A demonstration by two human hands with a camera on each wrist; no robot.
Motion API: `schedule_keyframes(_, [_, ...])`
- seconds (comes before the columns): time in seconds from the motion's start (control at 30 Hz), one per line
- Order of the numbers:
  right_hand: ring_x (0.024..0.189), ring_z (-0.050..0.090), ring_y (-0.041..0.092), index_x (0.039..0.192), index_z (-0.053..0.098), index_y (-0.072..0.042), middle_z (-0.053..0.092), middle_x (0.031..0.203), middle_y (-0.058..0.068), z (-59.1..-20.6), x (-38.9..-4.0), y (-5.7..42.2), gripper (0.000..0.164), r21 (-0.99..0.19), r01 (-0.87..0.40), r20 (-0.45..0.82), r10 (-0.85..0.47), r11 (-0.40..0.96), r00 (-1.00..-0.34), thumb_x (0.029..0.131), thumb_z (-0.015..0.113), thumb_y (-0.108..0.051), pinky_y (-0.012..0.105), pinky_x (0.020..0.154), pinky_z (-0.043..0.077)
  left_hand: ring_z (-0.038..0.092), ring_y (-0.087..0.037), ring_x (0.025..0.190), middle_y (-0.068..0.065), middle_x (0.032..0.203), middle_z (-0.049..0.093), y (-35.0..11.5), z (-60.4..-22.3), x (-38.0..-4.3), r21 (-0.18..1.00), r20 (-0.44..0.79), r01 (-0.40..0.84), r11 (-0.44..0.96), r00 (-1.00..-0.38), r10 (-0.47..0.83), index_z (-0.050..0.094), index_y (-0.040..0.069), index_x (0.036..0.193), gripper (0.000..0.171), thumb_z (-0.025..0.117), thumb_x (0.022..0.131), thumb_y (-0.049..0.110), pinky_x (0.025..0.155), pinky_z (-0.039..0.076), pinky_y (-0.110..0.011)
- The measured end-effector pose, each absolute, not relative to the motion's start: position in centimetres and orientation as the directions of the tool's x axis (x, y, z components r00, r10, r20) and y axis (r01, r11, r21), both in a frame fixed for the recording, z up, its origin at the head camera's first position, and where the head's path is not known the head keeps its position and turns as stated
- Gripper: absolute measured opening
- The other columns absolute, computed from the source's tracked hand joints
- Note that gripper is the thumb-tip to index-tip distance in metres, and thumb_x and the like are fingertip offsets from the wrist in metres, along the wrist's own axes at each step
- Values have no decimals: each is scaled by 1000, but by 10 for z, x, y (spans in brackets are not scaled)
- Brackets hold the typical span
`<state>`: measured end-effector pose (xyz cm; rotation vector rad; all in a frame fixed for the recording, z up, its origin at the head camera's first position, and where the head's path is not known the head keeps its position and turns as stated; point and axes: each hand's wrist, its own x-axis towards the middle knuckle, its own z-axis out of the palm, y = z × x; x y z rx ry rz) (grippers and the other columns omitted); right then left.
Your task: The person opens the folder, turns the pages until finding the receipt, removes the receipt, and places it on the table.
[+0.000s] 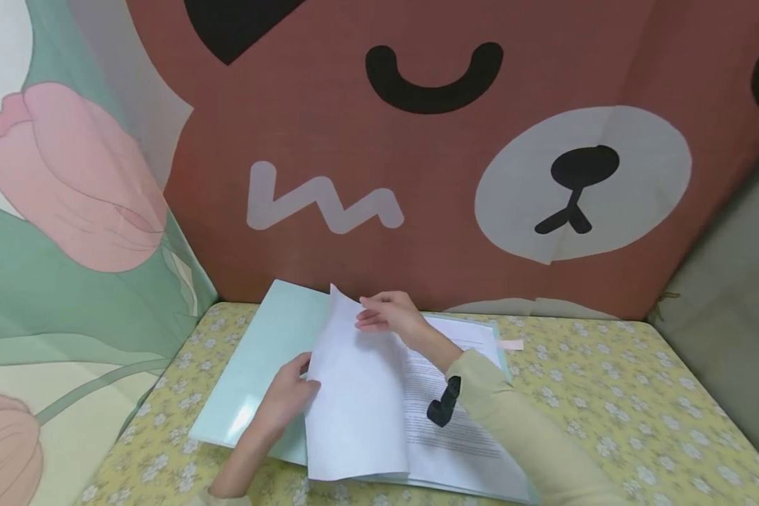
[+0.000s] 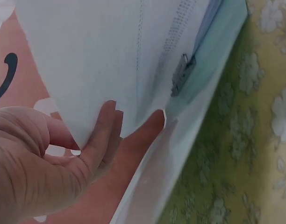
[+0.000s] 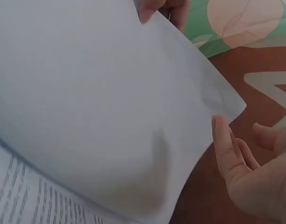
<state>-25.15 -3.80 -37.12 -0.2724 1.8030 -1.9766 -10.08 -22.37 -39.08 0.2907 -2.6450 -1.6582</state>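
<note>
A mint-green folder (image 1: 247, 393) lies spread on the table, with printed pages (image 1: 430, 436) in its right side. One white sheet (image 1: 357, 407) stands lifted and bowed above those pages, its blank-looking face toward the head camera. My left hand (image 1: 287, 395) pinches the sheet's left edge between thumb and fingers. At the sheet's top edge is my right hand (image 1: 393, 318), its fingers extended. In the right wrist view, the fingertips (image 3: 220, 123) of that hand are by the sheet's corner, touching or nearly touching it. The left wrist view shows a metal clip (image 2: 182, 74) inside the folder.
A yellow floral cloth (image 1: 594, 414) covers the table. Behind it hangs a brown bear-print fabric (image 1: 329, 260), with a tulip-print fabric (image 1: 76, 183) on the left. A pink tab (image 1: 511, 344) sticks out from the folder's right edge.
</note>
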Motion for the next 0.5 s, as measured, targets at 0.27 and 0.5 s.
schedule_keyframes(0.27, [73, 75, 20, 110, 68, 9, 74, 86, 15, -379, -265, 29, 21, -992, 74, -104, -319, 103, -942, 103, 64, -11, 37, 74, 64, 45, -53, 137, -36, 145, 49, -233, -403, -106, 837, -135, -169, 520, -986, -102, 42, -15, 147, 62, 45, 86, -11, 111, 41, -62])
schedule_keyframes(0.5, [74, 75, 22, 111, 68, 9, 75, 88, 17, -386, -269, 90, 21, -969, -7, -45, -202, 246, -978, 104, 62, -11, 39, 74, 64, 54, -53, 126, -37, 140, 52, -236, -410, -110, 764, -139, -171, 622, -985, -101, 40, -16, 148, 61, 46, 87, -12, 102, 49, -60])
